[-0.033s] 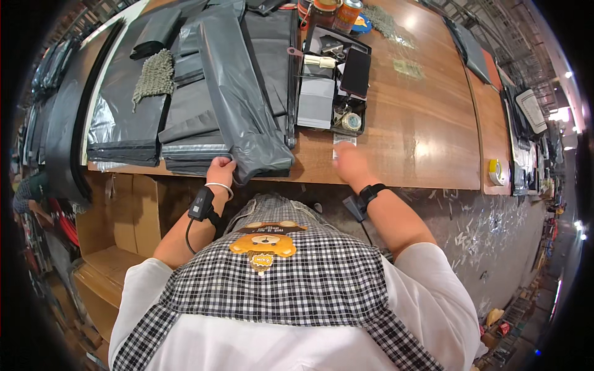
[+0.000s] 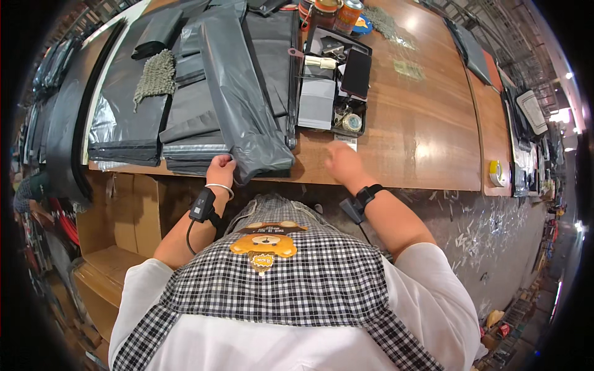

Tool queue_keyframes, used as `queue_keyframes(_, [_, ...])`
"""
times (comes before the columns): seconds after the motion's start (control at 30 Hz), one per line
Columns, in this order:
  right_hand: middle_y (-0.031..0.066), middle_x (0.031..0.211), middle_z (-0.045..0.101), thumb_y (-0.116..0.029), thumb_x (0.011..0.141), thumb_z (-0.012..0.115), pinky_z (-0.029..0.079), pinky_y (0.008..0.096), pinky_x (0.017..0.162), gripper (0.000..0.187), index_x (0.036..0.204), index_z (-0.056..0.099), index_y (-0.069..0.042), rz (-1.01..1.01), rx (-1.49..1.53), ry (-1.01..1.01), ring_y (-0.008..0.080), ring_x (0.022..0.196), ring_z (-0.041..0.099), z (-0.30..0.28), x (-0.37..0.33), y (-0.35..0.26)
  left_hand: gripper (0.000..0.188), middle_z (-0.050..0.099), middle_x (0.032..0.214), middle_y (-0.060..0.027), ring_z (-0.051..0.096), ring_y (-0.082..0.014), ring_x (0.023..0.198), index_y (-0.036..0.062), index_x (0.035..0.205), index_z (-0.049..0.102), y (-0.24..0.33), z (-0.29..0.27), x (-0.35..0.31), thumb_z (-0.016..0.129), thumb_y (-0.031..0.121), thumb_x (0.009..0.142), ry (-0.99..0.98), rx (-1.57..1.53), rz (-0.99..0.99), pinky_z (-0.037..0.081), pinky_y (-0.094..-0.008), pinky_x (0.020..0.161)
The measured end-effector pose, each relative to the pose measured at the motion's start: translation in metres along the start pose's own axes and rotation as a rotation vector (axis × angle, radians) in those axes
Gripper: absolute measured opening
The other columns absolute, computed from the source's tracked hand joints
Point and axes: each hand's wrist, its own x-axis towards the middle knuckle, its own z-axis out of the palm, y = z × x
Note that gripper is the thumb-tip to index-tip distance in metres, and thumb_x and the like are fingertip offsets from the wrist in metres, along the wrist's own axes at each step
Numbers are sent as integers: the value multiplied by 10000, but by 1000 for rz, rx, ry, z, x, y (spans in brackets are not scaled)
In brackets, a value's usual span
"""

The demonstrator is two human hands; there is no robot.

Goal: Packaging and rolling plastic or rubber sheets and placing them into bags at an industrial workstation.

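Note:
At the table's front edge, my left hand (image 2: 220,170) is closed in a pinch at the lower corner of a long, shiny dark grey plastic bag (image 2: 234,86). This bag lies over a stack of similar flat bags (image 2: 195,117). My right hand (image 2: 345,164) is over the bare wood to the right of the bag, its fingers curled and a little blurred. What its fingers hold, if anything, is hidden. A small white label (image 2: 348,141) lies just beyond that hand, partly under the organizer box.
A black organizer box (image 2: 334,131) holds a phone (image 2: 356,72), white cards (image 2: 315,104) and a tape roll (image 2: 351,122). A grey knitted cloth (image 2: 156,75) lies on the bags at left. Yellow tape (image 2: 495,173) stands at right. An open cardboard box (image 2: 117,210) sits below the table.
My right hand has shifted slightly left, off the label, which now shows more at its right side. My left hand and the bag have stayed in place.

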Motion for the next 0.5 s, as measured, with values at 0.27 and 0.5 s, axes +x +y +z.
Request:
queue_keyframes(0.27, [266,1171,609,-409,723,766,477,418,949,675,1133,560,86,54,383,-40,389,1097,601,23,81,-150,615,535,1323,-121,572,-198,1084,-35,1486,273,48,-11,-20,504,92,930,-591,-472,-71,461,-324,912])
queue_keyframes(0.5, [147,1034,694,-185,743,778,534,358,832,487,1148,622,36,234,1071,-459,232,912,677,-23,98,-173,551,561,1301,-106,568,-254,1066,41,1350,486,81,-34,-2,575,385,928,-291,-427,-160,455,-425,946])
